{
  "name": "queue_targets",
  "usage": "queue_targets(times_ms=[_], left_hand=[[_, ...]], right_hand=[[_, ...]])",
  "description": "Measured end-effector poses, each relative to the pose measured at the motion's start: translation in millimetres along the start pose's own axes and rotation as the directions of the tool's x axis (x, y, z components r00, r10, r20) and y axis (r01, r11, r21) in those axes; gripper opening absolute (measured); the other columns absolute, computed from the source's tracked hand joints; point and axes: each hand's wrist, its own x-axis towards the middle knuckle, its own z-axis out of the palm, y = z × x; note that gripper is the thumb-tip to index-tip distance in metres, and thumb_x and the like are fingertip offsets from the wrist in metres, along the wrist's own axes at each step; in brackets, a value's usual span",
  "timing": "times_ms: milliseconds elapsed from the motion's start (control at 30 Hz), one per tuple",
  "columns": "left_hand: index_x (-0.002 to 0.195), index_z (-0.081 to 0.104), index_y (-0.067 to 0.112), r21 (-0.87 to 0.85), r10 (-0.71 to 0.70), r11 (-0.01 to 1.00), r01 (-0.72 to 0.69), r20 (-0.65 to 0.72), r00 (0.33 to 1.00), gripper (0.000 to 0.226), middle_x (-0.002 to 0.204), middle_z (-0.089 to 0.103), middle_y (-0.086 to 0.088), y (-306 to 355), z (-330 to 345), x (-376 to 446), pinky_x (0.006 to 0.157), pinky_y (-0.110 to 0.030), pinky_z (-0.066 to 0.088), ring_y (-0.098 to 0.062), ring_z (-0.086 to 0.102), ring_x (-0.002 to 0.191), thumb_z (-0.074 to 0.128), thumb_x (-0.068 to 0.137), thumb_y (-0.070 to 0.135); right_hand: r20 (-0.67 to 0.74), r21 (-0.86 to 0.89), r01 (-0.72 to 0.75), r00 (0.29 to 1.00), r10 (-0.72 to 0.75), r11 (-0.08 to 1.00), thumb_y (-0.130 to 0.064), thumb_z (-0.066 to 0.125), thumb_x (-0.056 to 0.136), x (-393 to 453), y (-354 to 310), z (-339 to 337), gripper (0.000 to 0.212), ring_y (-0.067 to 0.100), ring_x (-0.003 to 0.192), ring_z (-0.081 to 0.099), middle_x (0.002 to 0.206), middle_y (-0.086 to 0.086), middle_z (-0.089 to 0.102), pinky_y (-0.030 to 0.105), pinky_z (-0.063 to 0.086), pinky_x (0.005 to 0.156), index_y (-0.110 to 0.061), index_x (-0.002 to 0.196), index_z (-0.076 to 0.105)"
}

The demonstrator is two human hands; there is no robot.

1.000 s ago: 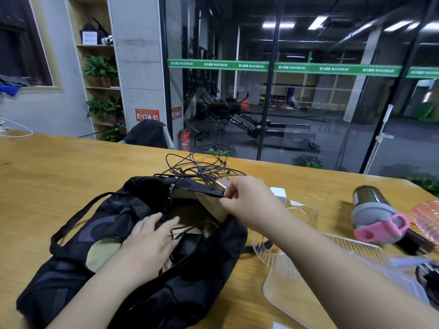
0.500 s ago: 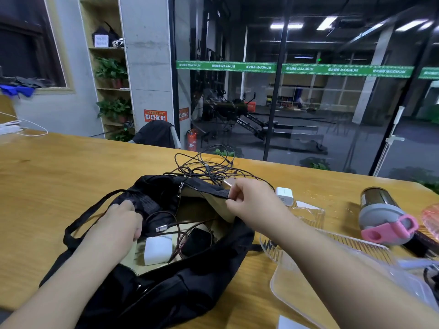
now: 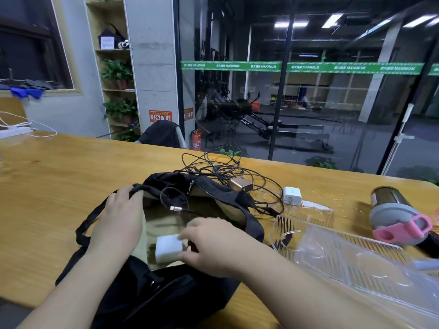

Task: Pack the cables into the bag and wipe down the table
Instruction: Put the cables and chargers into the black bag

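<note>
A black bag (image 3: 166,295) with a tan lining lies open on the wooden table (image 3: 52,186). My left hand (image 3: 118,219) grips the bag's left rim and strap and holds the mouth open. My right hand (image 3: 211,245) is inside the opening, its fingers on a white block (image 3: 167,249) that lies in the bag. One cable end with a silver plug (image 3: 175,208) hangs over the rim into the bag. A tangle of black cables (image 3: 221,169) lies on the table behind the bag, with a gold charger (image 3: 241,184) and a white charger (image 3: 292,195) beside it.
A clear plastic tray (image 3: 351,257) lies to the right of the bag. Farther right, a steel bottle with a grey and pink lid (image 3: 396,214) lies on its side. A white power strip and cord (image 3: 16,131) sit at the far left. Glass wall behind the table.
My right hand has let go of the bag's far rim and reached down into the bag onto the white block. My left hand has shifted up along the left rim.
</note>
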Motion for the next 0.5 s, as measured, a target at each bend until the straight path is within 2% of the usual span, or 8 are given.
queue_targets(times_ms=[67,100,167,233,333,433,500], left_hand=[[0.132,0.042,0.009,-0.1,-0.077,0.992,0.076,-0.013,0.997,0.05,0.137,0.033,-0.01,-2,-1,1,0.087,-0.04,0.039,-0.033,0.037,0.117,0.034,0.085,-0.005],[0.133,0.041,0.006,-0.155,-0.118,0.982,0.112,-0.024,0.993,0.048,0.137,0.032,-0.014,-2,0,2,0.091,-0.044,0.038,-0.037,0.038,0.118,0.036,0.086,-0.003],[0.132,0.038,0.0,-0.258,-0.196,0.951,0.172,-0.07,0.978,0.046,0.141,0.025,-0.018,1,0,1,0.095,-0.052,0.035,-0.044,0.034,0.12,0.042,0.086,0.001],[0.136,0.03,-0.002,-0.28,-0.245,0.936,0.212,-0.087,0.965,0.056,0.148,0.011,-0.015,7,1,-1,0.098,-0.056,0.032,-0.043,0.026,0.124,0.049,0.084,0.007],[0.145,0.014,0.007,-0.211,-0.153,0.967,0.142,-0.036,0.988,0.073,0.152,0.002,-0.007,17,4,-5,0.103,-0.054,0.03,-0.039,0.018,0.132,0.054,0.086,0.023],[0.142,0.029,0.016,-0.19,0.007,0.982,-0.011,-0.023,1.0,0.063,0.151,0.009,-0.005,26,7,-11,0.104,-0.053,0.028,-0.033,0.016,0.134,0.055,0.087,0.03],[0.137,0.041,0.023,-0.181,0.082,0.98,-0.084,-0.02,0.996,0.053,0.15,0.017,-0.004,31,9,-18,0.106,-0.053,0.025,-0.027,0.012,0.137,0.054,0.087,0.034]], right_hand=[[0.062,0.008,-0.011,0.998,0.01,1.0,-0.038,0.046,0.094,-2,2,4,0.032,0.028,0.101,0.054,0.11,0.006,0.06,0.036,0.044,0.079,-0.016,0.111,0.061],[0.065,0.04,-0.021,0.998,0.018,0.999,-0.036,0.048,0.093,-3,4,5,0.029,0.026,0.092,0.055,0.099,0.004,0.06,0.033,0.042,0.07,-0.015,0.105,0.062],[0.05,0.049,-0.024,0.999,0.021,0.999,-0.036,0.05,0.092,-8,7,4,0.027,0.024,0.08,0.052,0.086,0.004,0.058,0.03,0.037,0.062,-0.012,0.096,0.063],[0.015,0.032,-0.01,1.0,0.009,0.999,-0.035,0.051,0.091,-11,11,4,0.029,0.026,0.077,0.053,0.085,0.008,0.062,0.031,0.04,0.06,-0.008,0.091,0.064],[-0.031,0.072,0.022,0.999,-0.02,0.997,-0.032,0.052,0.091,-17,13,2,0.028,0.026,0.087,0.057,0.094,0.009,0.065,0.038,0.05,0.071,-0.009,0.098,0.065],[-0.084,0.103,0.058,0.995,-0.05,0.993,-0.03,0.057,0.09,-25,16,-2,0.03,0.022,0.107,0.055,0.114,0.003,0.063,0.04,0.046,0.09,-0.015,0.116,0.062],[-0.151,0.149,0.09,0.986,-0.067,0.985,-0.026,0.061,0.088,-33,21,-5,0.037,0.015,0.117,0.049,0.126,-0.003,0.057,0.032,0.04,0.1,-0.02,0.124,0.057]])
